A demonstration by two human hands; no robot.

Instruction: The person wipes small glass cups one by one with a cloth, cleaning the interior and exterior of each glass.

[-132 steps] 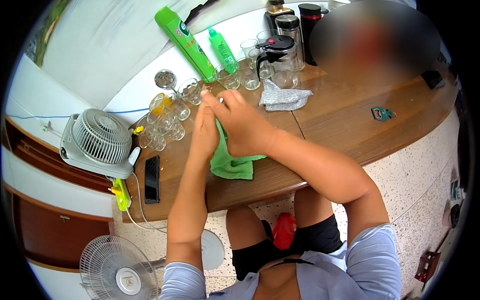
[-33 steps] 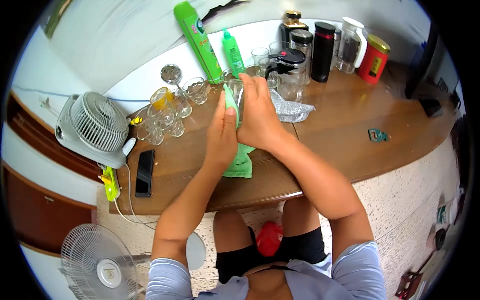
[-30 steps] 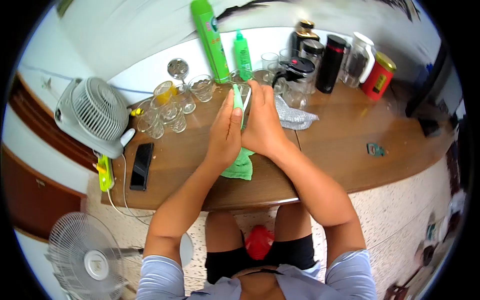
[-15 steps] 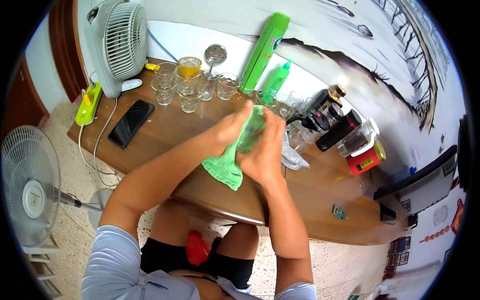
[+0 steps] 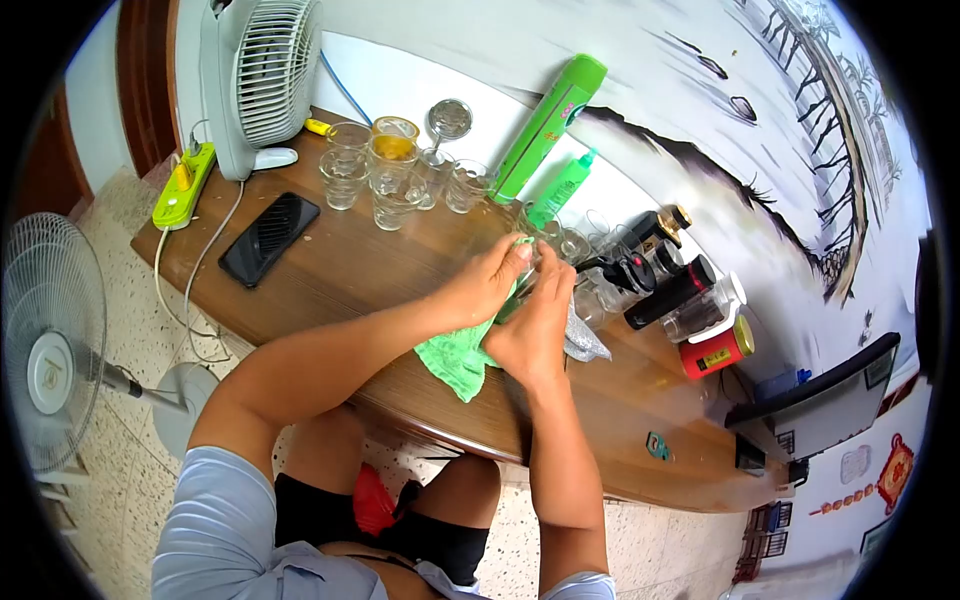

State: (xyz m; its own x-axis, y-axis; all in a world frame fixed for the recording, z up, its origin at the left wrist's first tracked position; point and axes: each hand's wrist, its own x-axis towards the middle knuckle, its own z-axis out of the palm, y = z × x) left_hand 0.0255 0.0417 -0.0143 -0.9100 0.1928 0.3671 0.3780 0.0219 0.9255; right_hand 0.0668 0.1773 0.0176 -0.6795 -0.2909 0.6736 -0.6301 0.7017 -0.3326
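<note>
My left hand (image 5: 487,283) pinches a light green cloth (image 5: 455,362), whose loose end hangs below toward the front edge of the table. Close against it, my right hand (image 5: 538,325) is wrapped around a clear drinking glass, mostly hidden between the fingers and the cloth. Part of the cloth is tucked against the glass. A silvery grey cloth (image 5: 585,335) lies just right of my right hand. Behind both hands stand a green pump bottle (image 5: 562,188) and several small glasses.
Several glasses (image 5: 395,200) are grouped at the back left, near a tall green can (image 5: 548,128). A phone (image 5: 268,238), box fan (image 5: 270,75) and power strip (image 5: 185,187) sit left. Rightward are a coffee pot (image 5: 628,270), black flask (image 5: 670,292), red tin (image 5: 717,348) and monitor (image 5: 815,385).
The view has shifted slightly. My hands have drawn closer together around the glass, which is now more covered. The cloth's hanging end has spread and changed shape.
</note>
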